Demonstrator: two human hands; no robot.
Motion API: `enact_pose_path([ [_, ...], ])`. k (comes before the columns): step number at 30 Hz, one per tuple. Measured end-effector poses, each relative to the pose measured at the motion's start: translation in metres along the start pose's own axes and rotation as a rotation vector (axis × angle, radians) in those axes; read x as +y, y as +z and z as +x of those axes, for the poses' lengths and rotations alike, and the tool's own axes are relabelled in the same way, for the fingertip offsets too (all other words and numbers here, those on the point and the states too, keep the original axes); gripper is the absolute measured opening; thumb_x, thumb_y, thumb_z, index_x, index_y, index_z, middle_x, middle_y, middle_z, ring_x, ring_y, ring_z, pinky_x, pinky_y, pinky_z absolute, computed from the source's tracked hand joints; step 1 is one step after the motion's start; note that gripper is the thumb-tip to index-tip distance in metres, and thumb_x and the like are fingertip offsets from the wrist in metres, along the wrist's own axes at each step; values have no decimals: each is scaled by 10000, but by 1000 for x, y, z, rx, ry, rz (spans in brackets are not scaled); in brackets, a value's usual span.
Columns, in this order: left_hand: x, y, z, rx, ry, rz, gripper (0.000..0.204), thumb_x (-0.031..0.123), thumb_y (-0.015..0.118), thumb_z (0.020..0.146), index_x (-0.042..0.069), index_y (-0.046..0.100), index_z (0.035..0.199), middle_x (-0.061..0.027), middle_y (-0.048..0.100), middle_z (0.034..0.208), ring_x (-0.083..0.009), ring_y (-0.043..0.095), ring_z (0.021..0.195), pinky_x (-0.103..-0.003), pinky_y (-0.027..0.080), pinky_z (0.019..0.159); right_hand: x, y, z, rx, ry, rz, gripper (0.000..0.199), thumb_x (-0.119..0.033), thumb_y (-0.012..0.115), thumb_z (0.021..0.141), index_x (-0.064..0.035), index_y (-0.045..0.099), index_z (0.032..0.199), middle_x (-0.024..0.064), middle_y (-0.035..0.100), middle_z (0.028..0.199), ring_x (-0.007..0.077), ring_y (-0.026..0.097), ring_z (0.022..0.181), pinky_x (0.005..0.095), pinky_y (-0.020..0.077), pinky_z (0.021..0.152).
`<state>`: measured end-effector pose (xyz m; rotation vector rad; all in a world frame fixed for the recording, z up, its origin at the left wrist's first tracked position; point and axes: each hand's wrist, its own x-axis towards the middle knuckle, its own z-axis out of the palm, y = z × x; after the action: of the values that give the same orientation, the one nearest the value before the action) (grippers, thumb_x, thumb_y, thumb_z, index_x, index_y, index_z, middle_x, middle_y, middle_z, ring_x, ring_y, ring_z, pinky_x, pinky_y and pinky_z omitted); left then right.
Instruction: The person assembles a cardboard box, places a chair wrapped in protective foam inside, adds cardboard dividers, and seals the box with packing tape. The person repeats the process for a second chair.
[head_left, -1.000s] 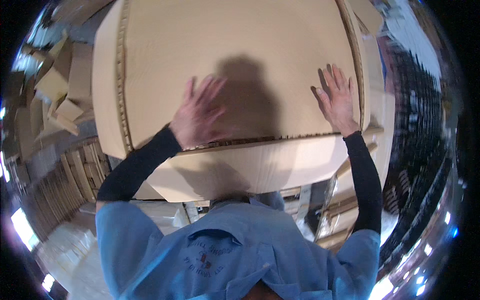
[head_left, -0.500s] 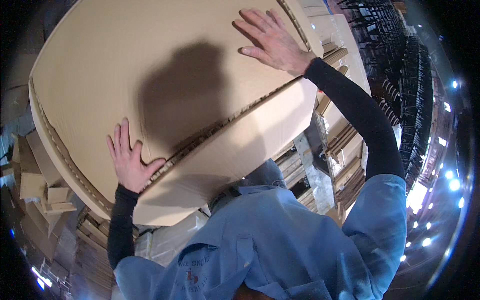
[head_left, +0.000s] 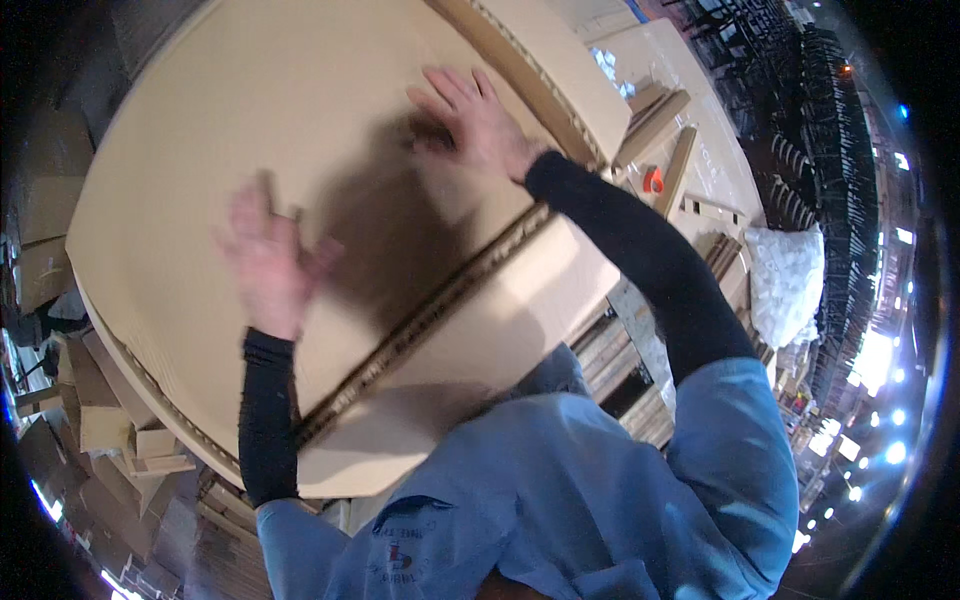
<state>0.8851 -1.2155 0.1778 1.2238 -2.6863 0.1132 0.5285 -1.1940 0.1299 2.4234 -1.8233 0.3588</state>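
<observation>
Loose cardboard offcuts [head_left: 110, 420] lie at nine o'clock. The left hand [head_left: 268, 262], blurred and spread flat, has slid up the big cardboard sheet [head_left: 250, 130], which has swung further counter-clockwise. At one o'clock the right hand [head_left: 472, 125] presses open-palmed near the folded edge, so the sheet seems mid-turn.

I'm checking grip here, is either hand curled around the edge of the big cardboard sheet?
No: the left hand and right hand both lie open and flat on the face of the cardboard sheet, away from its edges.
</observation>
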Motion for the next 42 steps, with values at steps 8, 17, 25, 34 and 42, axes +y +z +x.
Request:
enact_pose_path([
  [8,-196,23,47,-251,-886,352,805,697,453,943,64,511,1437,-247,315,1594,-408,249,1501,-571,232,1189,15,-20,37,-69,63,101,547,-457,662,902,-173,578,1362,139,427,1502,365,348,1426,617,269,1152],
  [17,-403,-62,83,349,-843,481,776,667,442,956,26,546,1382,-252,273,1604,-407,225,1499,-601,179,1189,10,-13,49,37,37,314,379,-197,716,875,-69,614,1217,188,481,1462,416,397,1390,541,283,1166],
  [25,-359,58,63,23,-825,178,854,726,410,937,25,523,1411,-301,150,1629,-446,107,1527,-610,103,1212,25,-13,52,19,108,286,276,-168,675,896,-33,609,1127,195,536,1342,394,476,1293,523,349,1102],
  [34,-405,11,54,136,-592,187,701,694,547,880,42,715,1074,-209,596,1230,-412,534,1178,-566,384,1035,-42,38,370,202,-127,291,574,-426,596,973,-70,535,1420,256,512,1416,426,450,1341,497,349,1134],
  [42,-382,30,42,268,-530,176,480,505,608,933,48,713,1037,-203,599,1240,-390,568,1137,-477,456,1010,-64,79,376,171,-172,33,628,-526,596,947,-111,567,1418,208,449,1435,383,446,1306,498,346,1120],
])
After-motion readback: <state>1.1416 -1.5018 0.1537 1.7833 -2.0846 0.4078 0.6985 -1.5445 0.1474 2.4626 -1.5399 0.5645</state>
